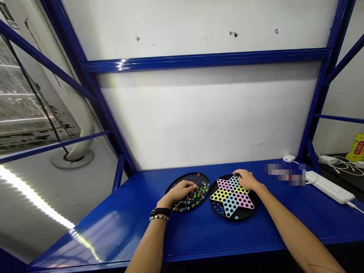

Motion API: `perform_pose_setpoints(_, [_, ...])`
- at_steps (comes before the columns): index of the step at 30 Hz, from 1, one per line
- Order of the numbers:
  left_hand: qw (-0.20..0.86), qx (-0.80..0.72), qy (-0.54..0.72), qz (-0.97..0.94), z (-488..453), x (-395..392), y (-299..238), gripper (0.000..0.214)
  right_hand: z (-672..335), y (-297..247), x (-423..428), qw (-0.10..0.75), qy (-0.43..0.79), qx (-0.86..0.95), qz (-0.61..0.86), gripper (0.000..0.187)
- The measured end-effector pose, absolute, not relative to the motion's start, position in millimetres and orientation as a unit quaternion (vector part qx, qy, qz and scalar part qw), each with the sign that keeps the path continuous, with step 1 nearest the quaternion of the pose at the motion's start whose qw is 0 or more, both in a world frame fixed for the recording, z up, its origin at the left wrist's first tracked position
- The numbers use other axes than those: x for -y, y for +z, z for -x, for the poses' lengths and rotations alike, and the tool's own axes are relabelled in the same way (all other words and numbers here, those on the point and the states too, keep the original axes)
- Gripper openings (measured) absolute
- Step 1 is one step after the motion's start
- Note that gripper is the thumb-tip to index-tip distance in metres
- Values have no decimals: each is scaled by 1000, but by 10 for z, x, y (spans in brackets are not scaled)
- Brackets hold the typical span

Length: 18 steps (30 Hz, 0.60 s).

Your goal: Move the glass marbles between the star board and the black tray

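A round black tray (205, 177) holds many loose, multicoloured glass marbles (196, 198). My left hand (182, 190) hovers over or touches these marbles, its fingers curled together; what is in them, if anything, is hidden. To the right, close beside the tray, lies a round black Chinese checkers board (241, 216) with a star of pink, yellow and light-blue points full of holes. Dark blue marbles (218, 207) sit in its front-left pocket. My right hand (247, 179) is closed over the board's far edge, with its fingertips partly hidden.
Both round pieces lie on a blue tabletop (136, 220) within a blue metal frame (204, 61), before a white panel (204, 121). On the right are a white power strip (330, 187), a small white adapter (289, 158) and a blurred patch. Cables (345, 163) and a yellow package (356, 148) lie beyond.
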<state>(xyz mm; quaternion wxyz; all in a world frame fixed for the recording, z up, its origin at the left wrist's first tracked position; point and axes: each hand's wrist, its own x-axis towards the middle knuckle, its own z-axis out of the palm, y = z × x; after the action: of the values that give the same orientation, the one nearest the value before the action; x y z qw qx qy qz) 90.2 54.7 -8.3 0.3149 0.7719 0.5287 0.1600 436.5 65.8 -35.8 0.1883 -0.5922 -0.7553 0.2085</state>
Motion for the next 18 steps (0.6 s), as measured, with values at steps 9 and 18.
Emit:
perform_pose_setpoints(9, [325,-496,158,-790,-1024,-465,0,31,-4366,-365,-657,197,206,755,591,46])
perform_pose_setpoints(18, [269,-536,189,-778,-1096,-401,49,36,-4382,-411,-698,202,196,762,583,45])
